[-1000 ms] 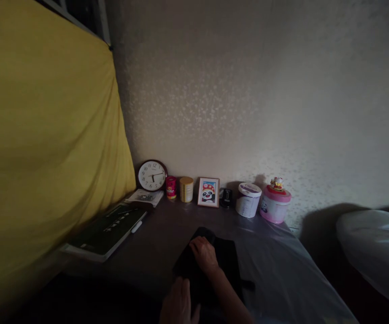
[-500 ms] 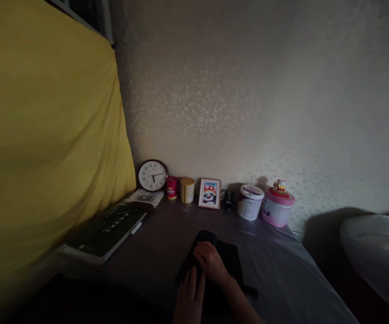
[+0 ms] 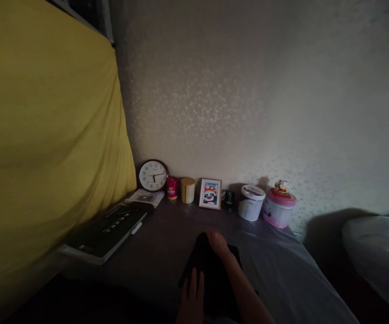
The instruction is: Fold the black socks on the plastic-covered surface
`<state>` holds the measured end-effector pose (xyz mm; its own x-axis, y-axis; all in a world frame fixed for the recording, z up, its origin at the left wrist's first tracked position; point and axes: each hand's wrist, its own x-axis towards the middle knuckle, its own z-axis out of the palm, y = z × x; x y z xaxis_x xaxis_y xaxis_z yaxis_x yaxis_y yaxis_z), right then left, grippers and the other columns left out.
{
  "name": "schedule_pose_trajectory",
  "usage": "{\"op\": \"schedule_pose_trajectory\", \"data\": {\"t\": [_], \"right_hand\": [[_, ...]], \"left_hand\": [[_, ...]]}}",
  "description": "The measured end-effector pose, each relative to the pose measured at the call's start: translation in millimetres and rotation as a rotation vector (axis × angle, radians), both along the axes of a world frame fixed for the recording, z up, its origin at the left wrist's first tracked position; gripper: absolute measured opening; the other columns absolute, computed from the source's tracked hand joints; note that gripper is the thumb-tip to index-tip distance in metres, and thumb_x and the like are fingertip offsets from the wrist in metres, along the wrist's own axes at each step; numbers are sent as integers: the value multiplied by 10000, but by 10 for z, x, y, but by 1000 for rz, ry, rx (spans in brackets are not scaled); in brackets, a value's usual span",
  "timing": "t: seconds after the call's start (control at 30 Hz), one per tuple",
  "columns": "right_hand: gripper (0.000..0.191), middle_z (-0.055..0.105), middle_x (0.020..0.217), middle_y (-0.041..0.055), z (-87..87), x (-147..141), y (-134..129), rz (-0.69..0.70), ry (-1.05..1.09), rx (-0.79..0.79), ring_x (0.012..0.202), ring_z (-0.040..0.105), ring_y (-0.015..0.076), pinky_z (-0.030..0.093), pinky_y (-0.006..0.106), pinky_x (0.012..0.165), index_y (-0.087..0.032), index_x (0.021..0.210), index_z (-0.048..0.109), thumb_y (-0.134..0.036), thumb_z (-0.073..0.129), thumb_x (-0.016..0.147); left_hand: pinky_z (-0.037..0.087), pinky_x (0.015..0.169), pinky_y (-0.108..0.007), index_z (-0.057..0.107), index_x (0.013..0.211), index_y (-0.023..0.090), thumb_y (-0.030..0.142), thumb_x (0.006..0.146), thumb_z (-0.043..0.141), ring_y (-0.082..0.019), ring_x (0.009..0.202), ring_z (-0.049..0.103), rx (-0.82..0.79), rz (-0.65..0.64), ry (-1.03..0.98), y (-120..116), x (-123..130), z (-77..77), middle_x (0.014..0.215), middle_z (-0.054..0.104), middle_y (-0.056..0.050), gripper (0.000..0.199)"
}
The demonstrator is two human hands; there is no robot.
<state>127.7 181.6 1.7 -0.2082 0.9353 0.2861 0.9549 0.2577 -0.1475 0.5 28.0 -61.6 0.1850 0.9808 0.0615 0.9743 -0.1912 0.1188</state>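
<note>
A folded piece of black cloth lies on the near part of the covered table; its exact kind is lost in the dark. My left hand rests flat on its near left side, fingers spread and pointing away from me. Farther out, my right hand is at the cloth's far edge, its fingers bent over and closed on the fabric. My right forearm crosses the cloth's right side and hides part of it.
Along the wall stand a clock, a red can, a yellow-lidded tin, a panda picture frame, a small black object, a white tub and a pink-lidded tub. A green-covered board lies left, beside a yellow curtain.
My right hand has moved away from me, from the middle of the black cloth to its far edge. My left hand stays near the same spot with its fingers more spread.
</note>
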Motion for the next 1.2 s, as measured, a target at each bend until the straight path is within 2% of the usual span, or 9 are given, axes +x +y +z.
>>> {"op": "schedule_pose_trajectory", "data": {"t": [0.1,0.2,0.37,0.5,0.67,0.77,0.87,1.03,1.2], "right_hand": [[342,637,1099,107,3,262,-165,-138,29,55,1040,571,212,388,307,907,-174,1069,609,-181,314,897],[335,643,1081,119,-64,590,-483,-277,43,112,1028,576,229,381,318,914,-172,1024,633,-176,333,876],[289,685,979,73,-214,852,-1020,-328,231,48,927,629,213,437,277,790,-220,975,635,-284,378,859],[389,701,930,105,-240,767,-1200,-343,468,-64,862,656,241,463,290,713,-156,1000,626,-424,405,824],[417,704,879,121,-207,663,-1193,-298,608,-26,834,658,271,469,319,695,-150,966,647,-450,471,737],[387,701,841,93,-104,581,-1131,-209,726,-15,806,651,256,467,315,685,-168,932,658,-436,494,706],[408,676,727,55,64,391,-1037,-109,849,-57,707,626,226,452,293,605,-161,931,659,-462,532,686],[430,623,657,17,223,-75,-820,-55,1030,-150,642,573,176,425,264,570,-132,936,656,-424,612,624],[404,621,647,9,114,-410,-659,-58,1080,-255,646,577,165,426,254,573,-120,937,660,-363,639,615]], "left_hand": [[348,1036,-413,221,1367,219,-69,695,333,-273,1294,319,-10,43,15,-77,40,166,1454,247,-62,740],[274,1077,-441,221,1372,138,-86,615,397,-309,1338,182,-72,-87,-14,-181,59,411,1473,157,-98,809],[267,1076,-421,156,1385,103,-139,562,352,-320,1341,149,-134,-28,-57,-281,63,620,1477,95,-140,880],[287,1064,-421,175,1385,117,-127,603,350,-314,1337,177,-99,-3,-138,-284,62,558,1473,125,-145,838],[297,1058,-380,148,1385,77,-138,571,419,-328,1335,175,-112,30,-162,-294,69,517,1460,145,-194,885],[322,1038,-348,129,1379,46,-136,585,441,-328,1320,227,-102,66,-123,-307,74,531,1431,212,-241,872],[348,1020,-335,226,1364,60,-96,677,418,-313,1296,295,-17,61,-92,-302,83,498,1406,297,-222,730],[397,982,-335,336,1329,96,2,742,465,-310,1262,362,125,65,-85,-233,87,239,1370,385,-189,609],[363,1023,-423,476,1246,101,89,760,483,-323,1257,368,154,-48,-110,-158,41,-7,1314,466,-168,486]]}}
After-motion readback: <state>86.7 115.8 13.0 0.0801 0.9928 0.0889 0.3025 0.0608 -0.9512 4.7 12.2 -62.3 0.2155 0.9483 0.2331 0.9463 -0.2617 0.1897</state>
